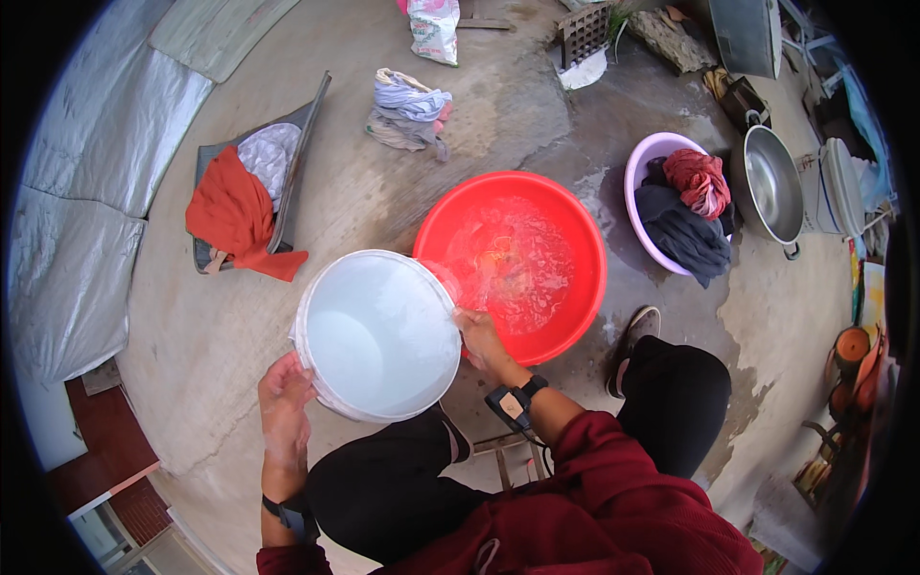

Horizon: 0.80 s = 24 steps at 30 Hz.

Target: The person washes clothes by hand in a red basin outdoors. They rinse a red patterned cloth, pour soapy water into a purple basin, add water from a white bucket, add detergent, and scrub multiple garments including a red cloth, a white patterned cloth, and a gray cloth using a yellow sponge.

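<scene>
A white plastic bucket (377, 338) is held tilted in both hands, its rim over the left edge of a red plastic basin (589, 215). Water runs from the bucket into the basin, where the surface is stirred up and bubbly. My left hand (287, 392) grips the bucket's outer left side near the rim. My right hand (480, 338) holds the rim on the right, close to the basin's near edge. Both wrists wear black straps, the right one with a small device.
A lilac basin (632, 180) with dark and red cloths stands right, beside a metal pot (773, 183). At left, a dustpan-like container (291, 180) holds an orange-red cloth (233, 201). Crumpled clothes (410, 108) lie on the concrete beyond. My knees flank the near side.
</scene>
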Motion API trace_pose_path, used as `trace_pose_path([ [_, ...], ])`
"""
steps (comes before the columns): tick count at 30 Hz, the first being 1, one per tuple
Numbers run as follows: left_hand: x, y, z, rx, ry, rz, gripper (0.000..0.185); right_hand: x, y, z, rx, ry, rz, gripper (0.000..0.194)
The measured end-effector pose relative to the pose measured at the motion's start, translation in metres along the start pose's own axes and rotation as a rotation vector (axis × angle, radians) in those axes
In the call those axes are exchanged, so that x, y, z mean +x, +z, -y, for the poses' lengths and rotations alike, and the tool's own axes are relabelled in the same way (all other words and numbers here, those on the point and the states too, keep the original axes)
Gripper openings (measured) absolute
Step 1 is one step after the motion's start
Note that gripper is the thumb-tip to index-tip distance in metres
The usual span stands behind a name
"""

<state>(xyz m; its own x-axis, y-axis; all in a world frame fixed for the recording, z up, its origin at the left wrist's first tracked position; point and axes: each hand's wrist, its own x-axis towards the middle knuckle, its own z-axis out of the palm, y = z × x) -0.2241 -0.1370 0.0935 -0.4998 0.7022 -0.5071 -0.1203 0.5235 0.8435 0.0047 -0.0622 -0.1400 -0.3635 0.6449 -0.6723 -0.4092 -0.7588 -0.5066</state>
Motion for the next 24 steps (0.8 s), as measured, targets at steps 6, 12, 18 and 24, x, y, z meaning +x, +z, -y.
trace_pose_path([
  [6, 0.003, 0.009, -0.009, 0.035, 0.027, 0.019, 0.031, 0.007, -0.003, -0.001, 0.065, 0.069, 0.02, 0.026],
  [12, 0.003, 0.019, -0.018, 0.056, 0.015, 0.021, 0.033, 0.01, -0.004, -0.002, 0.065, 0.065, 0.006, 0.023],
  [18, 0.005, 0.022, -0.022, 0.04, 0.009, 0.022, 0.038, 0.01, -0.005, -0.003, 0.144, 0.129, 0.015, 0.022],
  [24, 0.007, 0.023, -0.022, 0.089, 0.044, 0.07, 0.036, 0.012, -0.009, -0.001, 0.109, 0.186, 0.034, 0.023],
])
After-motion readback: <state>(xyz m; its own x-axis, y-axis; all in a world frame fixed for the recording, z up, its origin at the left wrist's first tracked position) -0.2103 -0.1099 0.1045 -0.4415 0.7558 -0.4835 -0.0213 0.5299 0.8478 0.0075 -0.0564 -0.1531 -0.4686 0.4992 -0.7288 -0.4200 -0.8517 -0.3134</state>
